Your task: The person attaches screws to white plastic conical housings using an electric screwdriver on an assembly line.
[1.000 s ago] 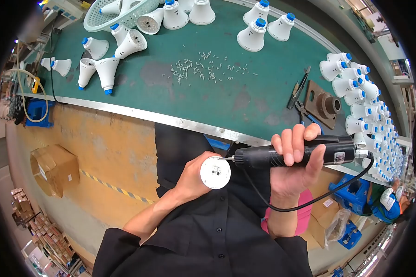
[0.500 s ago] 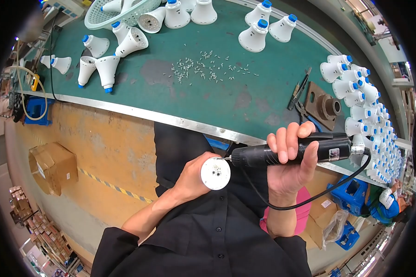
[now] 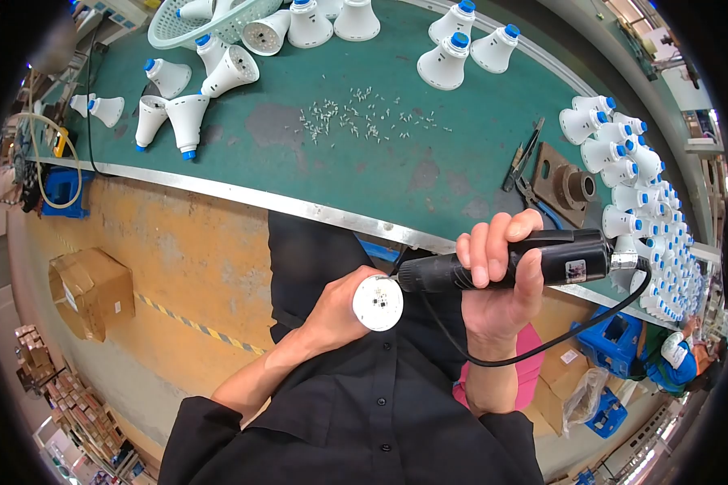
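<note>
My left hand (image 3: 337, 309) is closed around a white cone-shaped lamp housing (image 3: 378, 303), its round face with small dark components turned up toward me. In my right hand (image 3: 500, 279) is a black electric screwdriver (image 3: 570, 257), held level with its nose pointing left. The tip meets the side of the housing near its upper right; the bit itself hardly shows. A black cable (image 3: 558, 350) loops from the screwdriver's rear below my right wrist. Small screws (image 3: 364, 115) lie scattered on the green bench (image 3: 364, 178) beyond my hands.
White housings with blue caps stand at the back (image 3: 445, 61), lie at the left (image 3: 188, 121) and crowd the right (image 3: 623, 162). Pliers (image 3: 539, 202) and a rusty metal fixture (image 3: 570, 186) lie at the right. A pale green basket (image 3: 178, 32) stands back left.
My right hand and the screwdriver have moved slightly left, bringing the nose closer to the housing's side, so less of the bit shows. My left hand has hardly moved.
</note>
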Demonstrator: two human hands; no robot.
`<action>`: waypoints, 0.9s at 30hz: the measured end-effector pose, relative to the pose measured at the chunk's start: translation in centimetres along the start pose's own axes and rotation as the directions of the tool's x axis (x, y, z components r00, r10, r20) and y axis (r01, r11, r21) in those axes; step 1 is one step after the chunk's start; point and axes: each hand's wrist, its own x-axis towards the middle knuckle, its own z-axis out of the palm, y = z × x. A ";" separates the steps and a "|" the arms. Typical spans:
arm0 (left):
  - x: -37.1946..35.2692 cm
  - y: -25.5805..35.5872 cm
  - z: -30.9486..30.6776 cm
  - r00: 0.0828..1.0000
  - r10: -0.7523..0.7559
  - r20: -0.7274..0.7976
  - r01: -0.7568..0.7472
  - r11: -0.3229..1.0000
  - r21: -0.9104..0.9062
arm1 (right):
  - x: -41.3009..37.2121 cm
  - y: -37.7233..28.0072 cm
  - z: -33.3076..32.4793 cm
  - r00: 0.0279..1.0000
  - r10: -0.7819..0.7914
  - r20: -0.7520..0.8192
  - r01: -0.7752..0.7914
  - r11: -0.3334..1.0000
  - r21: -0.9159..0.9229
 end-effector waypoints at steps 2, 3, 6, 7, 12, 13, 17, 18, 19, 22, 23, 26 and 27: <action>0.0 0.0 0.0 1.000 -0.016 0.014 0.016 1.000 -0.004 | 0.2 0.0 0.3 0.999 0.015 0.039 -0.014 1.000 -0.027; 0.1 0.1 0.0 1.000 -0.024 0.021 0.024 1.000 -0.006 | 0.3 0.1 0.5 0.998 0.017 0.056 -0.015 0.999 -0.043; 0.0 0.0 -0.2 0.997 -0.055 0.046 0.056 0.998 -0.022 | 0.4 0.3 1.1 0.996 0.037 0.081 -0.032 0.998 -0.063; 0.0 0.0 -0.3 0.997 -0.051 0.053 0.052 0.998 -0.018 | 0.5 0.3 1.2 0.997 0.043 0.057 -0.039 0.997 -0.066; 0.1 0.1 -0.6 0.995 -0.052 0.081 0.055 0.998 -0.027 | 0.8 0.4 1.2 0.997 0.077 0.013 -0.076 0.995 -0.059; 0.1 0.0 -0.6 0.995 -0.057 0.085 0.059 0.998 -0.032 | 0.8 0.5 1.1 0.997 0.077 0.018 -0.076 0.995 -0.062; 0.0 -0.3 -0.6 0.994 -0.057 0.098 0.061 0.997 -0.043 | 0.7 0.6 1.3 0.997 0.069 0.033 -0.064 0.989 -0.135; 0.0 -0.4 -0.6 0.994 -0.053 0.100 0.058 0.997 -0.043 | 0.7 0.7 1.4 0.997 0.065 0.036 -0.058 0.984 -0.168; 0.1 -0.4 -0.6 0.994 -0.054 0.099 0.058 0.997 -0.043 | 0.7 0.7 1.4 0.998 0.062 0.030 -0.056 0.984 -0.168; 0.1 -0.5 -0.6 0.994 -0.051 0.101 0.055 0.998 -0.038 | 0.6 0.7 1.3 0.998 0.066 0.022 -0.062 0.989 -0.136; 0.1 -0.4 -0.7 0.993 -0.048 0.104 0.052 0.998 -0.034 | 0.6 0.7 1.2 0.997 0.074 0.025 -0.071 0.992 -0.106; 0.1 -0.2 -0.8 0.992 -0.049 0.117 0.056 0.997 -0.054 | 0.6 0.7 1.1 0.996 0.081 0.031 -0.079 0.995 -0.066; 0.1 -0.2 -0.8 0.991 -0.051 0.122 0.059 0.996 -0.066 | 0.6 0.7 1.1 0.996 0.081 0.032 -0.078 0.995 -0.061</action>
